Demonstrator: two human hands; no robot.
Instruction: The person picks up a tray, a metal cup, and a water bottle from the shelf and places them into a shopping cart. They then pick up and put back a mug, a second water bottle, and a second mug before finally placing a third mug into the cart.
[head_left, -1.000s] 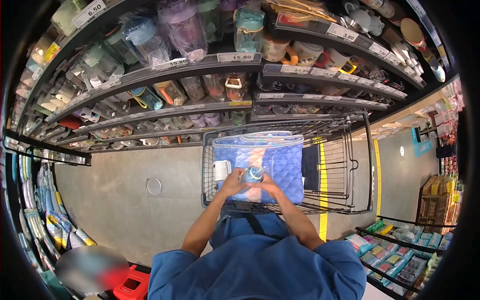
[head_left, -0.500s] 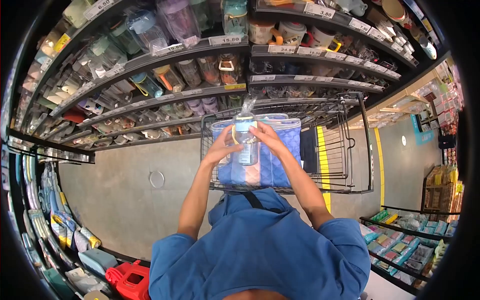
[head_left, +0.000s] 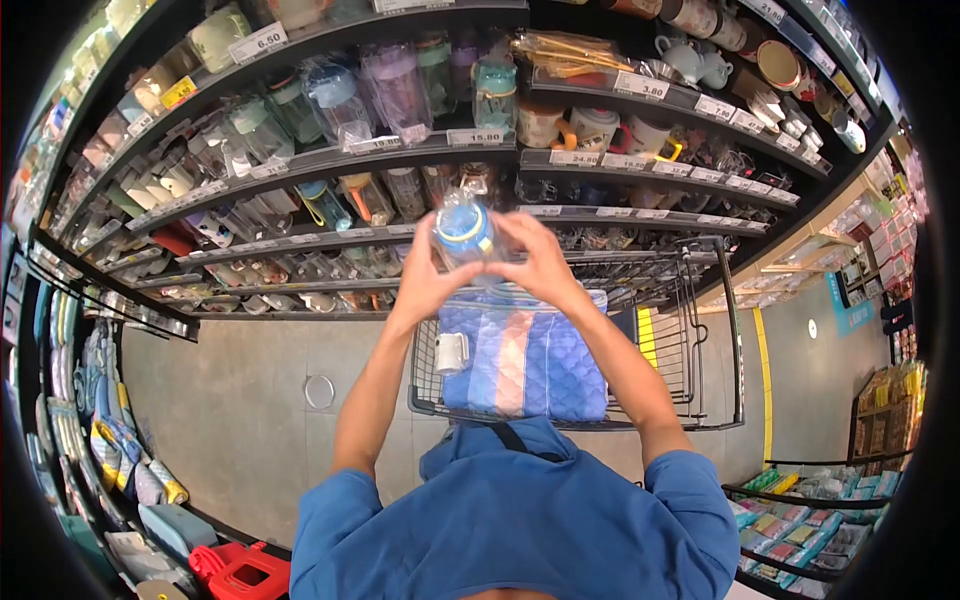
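Observation:
A clear water bottle (head_left: 463, 232) with a blue lid and a pale yellow ring is raised above the cart, wrapped in thin clear plastic. My left hand (head_left: 430, 275) grips it from the left, and my right hand (head_left: 535, 262) closes on its right side. The lid end tilts toward me, hiding most of the body. Below, a shopping cart (head_left: 690, 340) holds a quilted blue fabric bundle (head_left: 555, 365) with a peach stripe. On the cart's left side sits a small white mug (head_left: 451, 352).
Shelves with price labels (head_left: 475, 137) face me, carrying bottles, mugs (head_left: 595, 130) and teapots (head_left: 685, 58). A red plastic item (head_left: 240, 572) is at the lower left. Packaged goods (head_left: 800, 530) fill a rack at the lower right. Grey floor (head_left: 240, 400) stretches left of the cart.
Both hands have lifted the bottle up and away from the fabric, toward the shelves, and tipped its lid toward me. The white mug in the cart has come into sight.

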